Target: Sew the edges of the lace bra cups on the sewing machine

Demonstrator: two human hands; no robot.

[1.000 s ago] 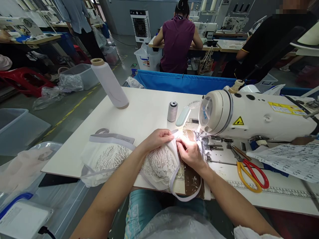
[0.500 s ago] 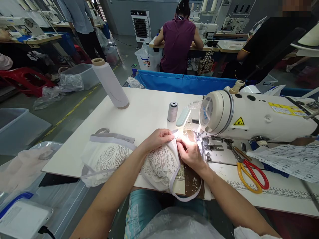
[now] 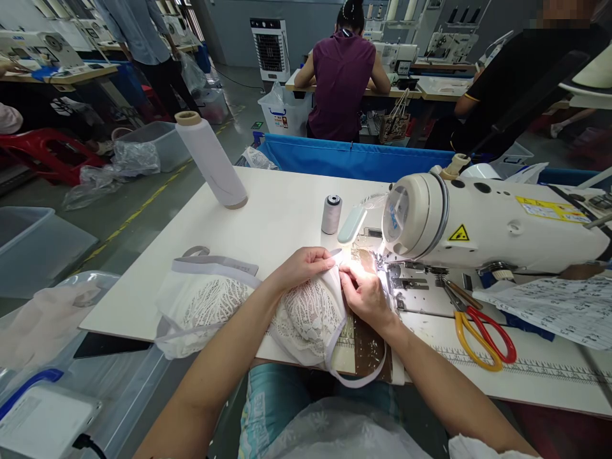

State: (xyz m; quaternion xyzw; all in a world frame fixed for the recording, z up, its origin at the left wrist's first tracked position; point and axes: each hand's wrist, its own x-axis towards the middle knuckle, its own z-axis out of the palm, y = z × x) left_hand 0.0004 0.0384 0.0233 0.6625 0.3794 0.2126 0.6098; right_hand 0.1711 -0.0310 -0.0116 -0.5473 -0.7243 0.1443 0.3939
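Observation:
A white lace bra [image 3: 308,319] lies across the front of the table, one cup under my forearm and the other between my hands. My left hand [image 3: 308,264] pinches its pale grey edging at the top of the nearer cup. Close beside it, my right hand [image 3: 366,293] has thumb and fingers closed on the same edge. A strap loops down over the table's front edge. Just right of my fingers is the lit needle area of a white sewing machine [image 3: 497,220]; the fingertips partly hide the edging.
A small thread spool [image 3: 331,215] and a tall thread cone [image 3: 213,162] stand on the white table [image 3: 282,197]. Red and yellow scissors [image 3: 482,338] lie at right beside printed paper [image 3: 549,309]. Plastic bins [image 3: 43,248] are at left. Co-workers sit and stand beyond.
My hands and the bra stay almost still. In the background at upper left, the standing person in a light blue shirt has shifted slightly left.

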